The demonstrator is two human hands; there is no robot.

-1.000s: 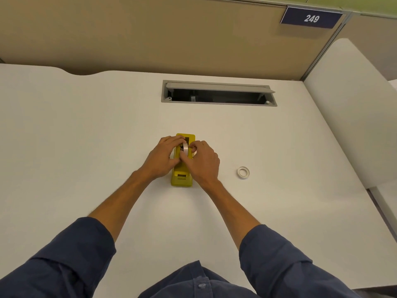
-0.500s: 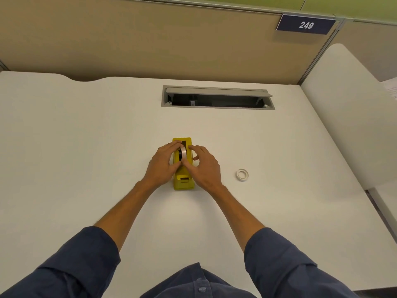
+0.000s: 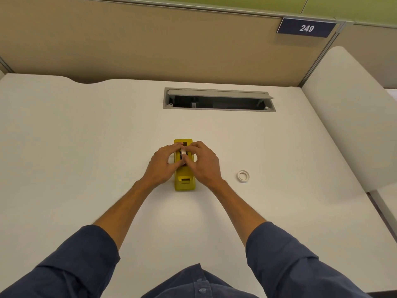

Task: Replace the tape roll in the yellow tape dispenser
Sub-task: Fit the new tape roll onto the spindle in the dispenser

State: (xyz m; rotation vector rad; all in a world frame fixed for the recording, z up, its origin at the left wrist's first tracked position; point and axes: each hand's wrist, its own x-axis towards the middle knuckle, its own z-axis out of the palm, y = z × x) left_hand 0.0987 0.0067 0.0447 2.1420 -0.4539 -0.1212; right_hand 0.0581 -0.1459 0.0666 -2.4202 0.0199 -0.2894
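The yellow tape dispenser (image 3: 184,182) lies on the white desk (image 3: 86,147), its cutter end toward me. A tape roll (image 3: 183,155) stands on edge in the dispenser's slot. My left hand (image 3: 161,166) pinches the roll from the left with thumb and fingers. My right hand (image 3: 203,163) pinches it from the right, fingers curled over the top. The hands hide most of the roll and the dispenser's middle. A second, small white tape roll (image 3: 243,176) lies flat on the desk to the right of my right hand, untouched.
An open grey cable tray (image 3: 219,101) is set into the desk behind the dispenser. A tan partition wall (image 3: 150,44) with a "249" sign (image 3: 306,28) stands at the back. A white side panel (image 3: 348,117) rises at the right.
Both hands stay on the roll in the dispenser; my right fingers have curled further over its top. The camera has tilted slightly, shifting the scene lower in the frame.
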